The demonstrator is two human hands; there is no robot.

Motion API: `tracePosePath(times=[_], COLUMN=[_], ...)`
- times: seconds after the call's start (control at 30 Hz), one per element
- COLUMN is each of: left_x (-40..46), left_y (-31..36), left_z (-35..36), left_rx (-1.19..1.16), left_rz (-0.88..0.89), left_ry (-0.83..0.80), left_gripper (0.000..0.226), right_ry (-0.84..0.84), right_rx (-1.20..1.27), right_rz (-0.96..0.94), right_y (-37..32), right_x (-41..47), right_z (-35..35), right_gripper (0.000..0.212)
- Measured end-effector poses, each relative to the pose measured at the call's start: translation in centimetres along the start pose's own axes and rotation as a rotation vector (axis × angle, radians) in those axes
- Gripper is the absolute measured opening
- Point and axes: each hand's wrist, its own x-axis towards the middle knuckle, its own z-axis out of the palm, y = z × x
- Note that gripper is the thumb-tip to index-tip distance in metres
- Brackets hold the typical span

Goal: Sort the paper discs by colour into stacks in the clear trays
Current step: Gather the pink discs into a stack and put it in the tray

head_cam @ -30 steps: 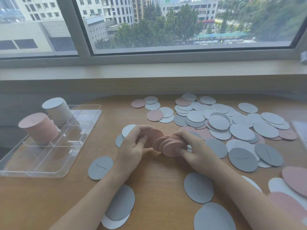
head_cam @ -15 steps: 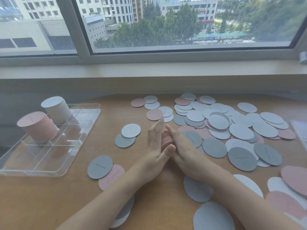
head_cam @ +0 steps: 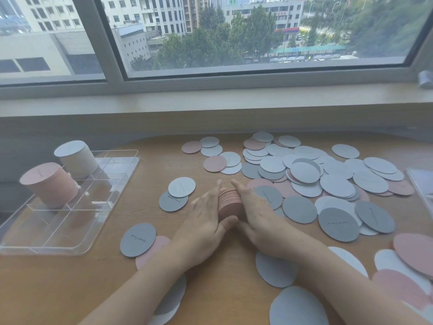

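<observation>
Pink discs [head_cam: 230, 204]: a second ago a loose, fanned bundle held above the desk between both hands; now squared into one compact stack standing on edge on the wooden desk [head_cam: 70, 289]. Left hand [head_cam: 206, 221]: formerly curled about the bundle's left end; now flat, fingers straight, pressed to the stack's left face, thumb under its near edge. Right hand [head_cam: 259, 218]: formerly gripping the fanned right end; now flat against the right face. White disc [head_cam: 181, 187] and grey disc [head_cam: 173, 201]: earlier partly hidden behind the left hand; now fully exposed. Pink disc [head_cam: 153, 250] beneath the near grey disc [head_cam: 138, 239]: newly visible.
</observation>
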Motion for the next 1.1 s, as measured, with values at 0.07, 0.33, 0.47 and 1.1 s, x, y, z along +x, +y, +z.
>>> tracePosePath(times=[0.07, 0.33, 0.47, 1.1], left_x=[-0.1, 0.3, 0.4, 0.4], left_y=[-0.2, -1.3, -1.5, -1.8], left_z=[0.2, -0.3, -1.0, -1.1], left_rx=[0.024, -0.171, -0.198, -0.278], left_rz=[0.051, -0.033, -0.035, -0.015], left_ry=[0.059, 0.072, 0.083, 0.075], left_gripper=[0.072, 0.044, 0.025, 0.037], right_ry=[0.014, 0.160, 0.159, 0.412], right_rx=[0.002, -0.078, -0.309, -0.707], right_rz=[-0.006, 0.047, 0.181, 0.167], right_y=[0.4, 2.0, 3.6, 3.9], right_x=[0.0, 0.3, 0.3, 1.9], right_z=[-0.1, -2.6, -3.2, -2.4], right_gripper=[0.075, 0.064, 0.040, 0.036])
